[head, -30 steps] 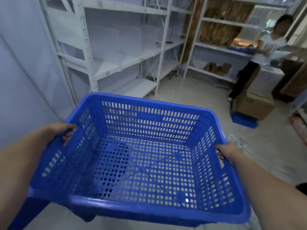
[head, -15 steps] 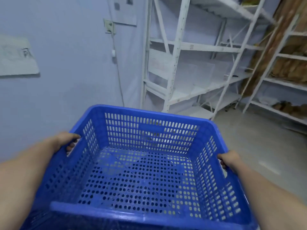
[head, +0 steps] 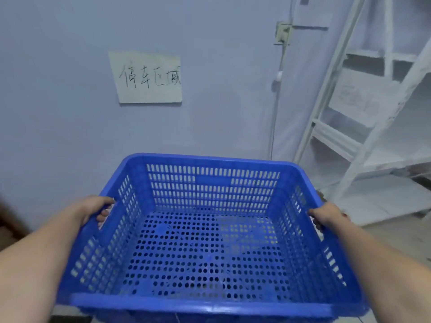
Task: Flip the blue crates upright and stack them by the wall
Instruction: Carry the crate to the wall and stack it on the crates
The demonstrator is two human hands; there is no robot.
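Observation:
A blue perforated plastic crate [head: 210,183] fills the lower half of the view, upright with its open side up and nothing inside. My left hand [head: 94,209] grips the cut-out handle in its left wall, fingers through the slot. My right hand [head: 326,215] holds the rim of its right wall. The crate is held in the air, facing a pale blue wall [head: 70,124] a short way ahead. Through the holes in the floor of the crate something blue shows below, too unclear to name.
A paper sign [head: 149,78] with handwritten characters is stuck on the wall above the crate. A wall socket [head: 282,33] with a hanging cord is to its right. White metal shelving [head: 373,136] stands at the right. A brown object [head: 9,224] shows at the left edge.
My view has swung left with the crate, from the shelves and a person at the far right to the wall with the sign. Both hands keep the same grip.

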